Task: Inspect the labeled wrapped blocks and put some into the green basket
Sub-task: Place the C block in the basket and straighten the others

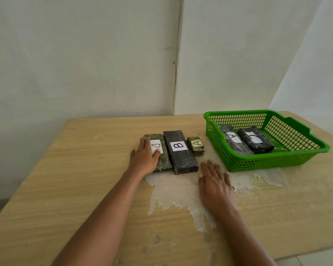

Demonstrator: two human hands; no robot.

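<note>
Resting flat on block D [158,150] (fingers spread), left hand [145,158].

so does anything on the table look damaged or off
Yes: the table has a pale, ragged patch where its wood-look surface seems peeled, spreading from under the right hand towards the basket. The blocks look tidy.

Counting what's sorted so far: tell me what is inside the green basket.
The green basket holds two dark wrapped blocks side by side: the block labeled A and a second block whose label I cannot read surely. The near wall hides their lower ends.
</note>
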